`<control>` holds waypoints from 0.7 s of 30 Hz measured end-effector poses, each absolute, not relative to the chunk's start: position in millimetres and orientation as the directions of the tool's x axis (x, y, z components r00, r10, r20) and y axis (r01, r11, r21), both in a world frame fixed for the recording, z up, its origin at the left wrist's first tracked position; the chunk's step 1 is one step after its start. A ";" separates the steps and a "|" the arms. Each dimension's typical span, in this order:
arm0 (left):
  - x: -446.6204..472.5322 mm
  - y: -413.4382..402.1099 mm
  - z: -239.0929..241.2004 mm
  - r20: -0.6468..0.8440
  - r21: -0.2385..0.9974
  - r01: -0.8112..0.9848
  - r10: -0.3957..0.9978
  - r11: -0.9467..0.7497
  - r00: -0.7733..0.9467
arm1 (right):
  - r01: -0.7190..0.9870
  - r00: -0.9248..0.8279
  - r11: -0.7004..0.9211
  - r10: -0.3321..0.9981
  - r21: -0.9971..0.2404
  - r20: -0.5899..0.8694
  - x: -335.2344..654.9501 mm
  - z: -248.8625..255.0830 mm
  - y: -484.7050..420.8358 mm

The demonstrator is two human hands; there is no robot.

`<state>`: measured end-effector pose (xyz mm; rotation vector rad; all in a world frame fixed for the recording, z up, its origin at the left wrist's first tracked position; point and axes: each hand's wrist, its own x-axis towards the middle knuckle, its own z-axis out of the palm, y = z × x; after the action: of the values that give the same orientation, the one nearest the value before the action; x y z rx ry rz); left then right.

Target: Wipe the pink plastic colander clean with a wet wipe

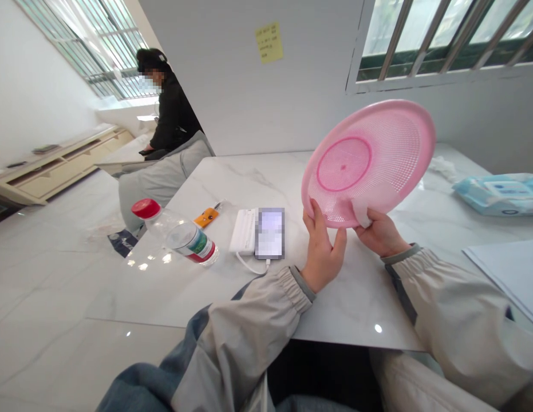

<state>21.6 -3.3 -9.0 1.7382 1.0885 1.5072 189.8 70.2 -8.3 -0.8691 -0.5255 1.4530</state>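
Note:
A round pink plastic strainer basket (369,157) is held up on edge above the white marble table (232,274), its perforated underside facing me. My left hand (322,249) grips its lower rim, thumb in front and fingers behind. My right hand (380,232) is closed on a small white wipe (361,210), pressing it against the basket's lower rim.
A clear water bottle (178,232) with a red cap lies on its side at the left. A white power bank (244,230), a phone (269,233) and an orange tag (206,217) lie mid-table. A blue wet-wipe pack (500,193) and papers (506,274) are at the right. Another person (169,111) sits at far left.

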 end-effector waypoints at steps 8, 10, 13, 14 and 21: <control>19.4 -1.7 -6.1 0.544 0.813 0.212 0.838 -0.542 0.055 | -0.647 0.083 -0.077 0.982 -0.758 -0.170 187.5 -1.7 67.1; 19.3 -0.1 -8.0 0.530 0.824 0.206 0.846 -0.528 0.050 | -0.649 0.107 -0.047 0.982 -0.759 -0.153 190.5 -0.7 69.0; 19.6 1.8 -11.1 0.529 0.821 0.229 0.848 -0.523 0.038 | -0.645 0.186 0.024 0.974 -0.764 -0.127 195.8 1.1 73.3; 19.7 2.3 -12.0 0.533 0.817 0.235 0.845 -0.526 0.039 | -0.646 0.219 0.050 0.968 -0.762 -0.122 197.3 1.5 74.9; 17.1 4.4 -8.9 0.569 0.794 0.216 0.820 -0.569 0.065 | -0.640 0.265 0.075 0.956 -0.764 -0.128 200.9 -0.7 82.5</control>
<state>17.1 4.4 -8.9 1.8359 1.0289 1.5329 200.9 82.5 -0.7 -0.8313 -0.4700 1.2651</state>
